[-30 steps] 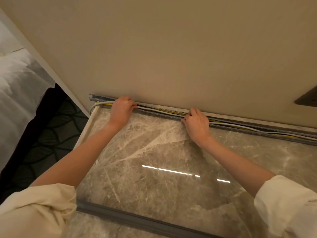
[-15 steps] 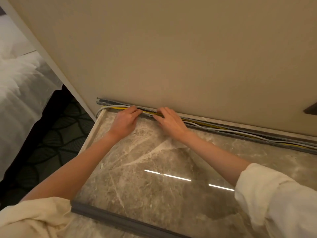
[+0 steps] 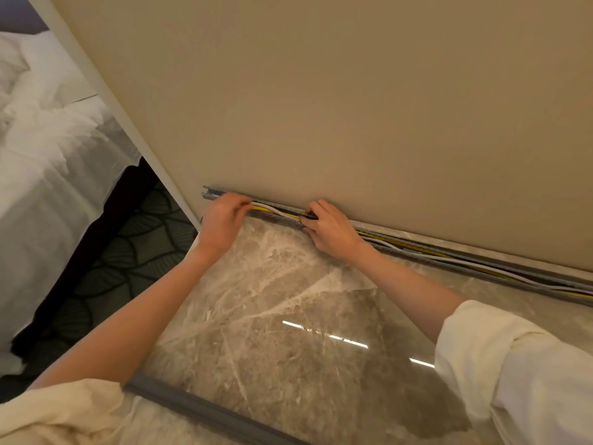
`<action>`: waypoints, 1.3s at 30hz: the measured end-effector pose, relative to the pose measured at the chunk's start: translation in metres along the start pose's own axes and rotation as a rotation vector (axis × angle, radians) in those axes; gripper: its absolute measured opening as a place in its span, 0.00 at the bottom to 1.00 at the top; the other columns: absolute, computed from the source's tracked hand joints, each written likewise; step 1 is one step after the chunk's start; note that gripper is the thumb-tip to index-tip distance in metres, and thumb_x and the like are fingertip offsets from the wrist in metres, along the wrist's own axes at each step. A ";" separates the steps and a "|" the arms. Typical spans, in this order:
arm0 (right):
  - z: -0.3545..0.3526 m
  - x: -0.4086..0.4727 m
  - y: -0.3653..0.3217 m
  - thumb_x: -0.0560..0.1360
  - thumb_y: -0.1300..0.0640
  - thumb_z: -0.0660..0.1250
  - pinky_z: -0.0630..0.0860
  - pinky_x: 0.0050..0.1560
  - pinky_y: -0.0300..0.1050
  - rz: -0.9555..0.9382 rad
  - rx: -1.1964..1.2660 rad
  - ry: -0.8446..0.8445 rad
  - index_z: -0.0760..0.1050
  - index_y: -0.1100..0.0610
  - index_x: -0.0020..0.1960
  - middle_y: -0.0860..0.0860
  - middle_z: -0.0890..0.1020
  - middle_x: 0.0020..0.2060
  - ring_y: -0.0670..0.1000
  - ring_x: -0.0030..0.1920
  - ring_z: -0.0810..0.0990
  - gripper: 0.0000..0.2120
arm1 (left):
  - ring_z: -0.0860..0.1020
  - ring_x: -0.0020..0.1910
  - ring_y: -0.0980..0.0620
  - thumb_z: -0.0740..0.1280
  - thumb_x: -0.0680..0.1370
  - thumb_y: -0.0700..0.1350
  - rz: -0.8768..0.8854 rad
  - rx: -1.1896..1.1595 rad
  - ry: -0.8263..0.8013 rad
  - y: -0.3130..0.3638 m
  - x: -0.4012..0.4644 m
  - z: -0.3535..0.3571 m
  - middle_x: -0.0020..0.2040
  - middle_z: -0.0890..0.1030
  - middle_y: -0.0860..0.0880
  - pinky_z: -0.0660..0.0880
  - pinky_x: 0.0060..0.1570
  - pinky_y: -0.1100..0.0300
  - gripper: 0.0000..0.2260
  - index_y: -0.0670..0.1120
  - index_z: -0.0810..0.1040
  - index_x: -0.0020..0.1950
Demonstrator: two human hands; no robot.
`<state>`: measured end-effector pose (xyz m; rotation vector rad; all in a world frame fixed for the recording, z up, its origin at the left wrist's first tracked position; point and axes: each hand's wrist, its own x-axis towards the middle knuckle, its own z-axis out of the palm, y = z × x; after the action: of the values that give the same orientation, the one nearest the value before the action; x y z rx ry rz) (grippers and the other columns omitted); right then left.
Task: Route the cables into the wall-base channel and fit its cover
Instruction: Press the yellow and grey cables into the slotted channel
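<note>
Left hand (image 3: 223, 220): I see its fingers curled onto the cables (image 3: 276, 211) at the channel (image 3: 481, 268) end.
Right hand (image 3: 330, 229): fingers bent, pressing cables into the channel.
Cover (image 3: 205, 409): lies on the floor, well apart.
Risk: I judge the white cable may spring out between my hands and block the cover.

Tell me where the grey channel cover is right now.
In the head view, the grey cover lies on the marble floor at bottom left, near the person, away from the wall channel.
</note>
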<state>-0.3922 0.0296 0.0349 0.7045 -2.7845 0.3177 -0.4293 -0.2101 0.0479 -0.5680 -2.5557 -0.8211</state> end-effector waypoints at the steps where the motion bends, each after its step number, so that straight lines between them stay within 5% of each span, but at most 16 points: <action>1: 0.000 0.000 0.000 0.71 0.62 0.70 0.76 0.41 0.51 0.000 0.011 0.007 0.80 0.65 0.46 0.60 0.78 0.43 0.61 0.45 0.77 0.07 | 0.80 0.46 0.43 0.68 0.75 0.38 -0.081 0.030 0.025 -0.009 0.001 -0.004 0.46 0.83 0.41 0.74 0.48 0.53 0.05 0.39 0.81 0.50; 8: 0.003 0.001 0.001 0.71 0.62 0.71 0.76 0.42 0.51 0.008 0.060 0.030 0.82 0.64 0.48 0.59 0.78 0.43 0.61 0.45 0.77 0.08 | 0.77 0.47 0.41 0.64 0.77 0.40 -0.389 0.229 -0.095 -0.057 0.003 -0.016 0.49 0.80 0.39 0.76 0.49 0.47 0.09 0.38 0.78 0.54; 22: 0.005 0.002 0.004 0.72 0.63 0.69 0.72 0.50 0.51 0.071 0.204 -0.010 0.81 0.64 0.53 0.59 0.77 0.45 0.61 0.49 0.74 0.10 | 0.77 0.47 0.41 0.63 0.79 0.41 -0.432 0.142 -0.362 -0.075 0.015 -0.018 0.50 0.80 0.38 0.73 0.48 0.49 0.07 0.38 0.76 0.53; 28: 0.006 0.000 0.004 0.73 0.63 0.69 0.73 0.50 0.51 0.050 0.207 -0.005 0.81 0.63 0.54 0.58 0.77 0.45 0.60 0.49 0.73 0.11 | 0.75 0.44 0.44 0.56 0.81 0.43 -0.174 0.329 -0.573 -0.074 0.009 -0.030 0.49 0.75 0.41 0.73 0.47 0.49 0.09 0.39 0.72 0.51; 33: 0.009 -0.003 0.006 0.71 0.63 0.71 0.75 0.49 0.50 0.000 0.173 0.017 0.81 0.64 0.54 0.58 0.78 0.44 0.59 0.47 0.75 0.11 | 0.78 0.51 0.40 0.60 0.77 0.34 0.008 0.524 -0.651 -0.076 0.019 -0.046 0.53 0.77 0.37 0.76 0.50 0.47 0.11 0.37 0.66 0.60; 39: 0.014 -0.004 0.009 0.72 0.63 0.70 0.76 0.48 0.50 -0.034 0.136 0.025 0.80 0.64 0.54 0.58 0.79 0.45 0.60 0.47 0.75 0.11 | 0.76 0.38 0.43 0.61 0.76 0.32 0.320 0.783 -0.705 -0.069 0.056 -0.066 0.46 0.76 0.41 0.76 0.38 0.51 0.10 0.40 0.67 0.56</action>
<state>-0.3954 0.0353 0.0195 0.7729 -2.7438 0.5095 -0.4939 -0.2876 0.0924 -1.0693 -2.9307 0.5970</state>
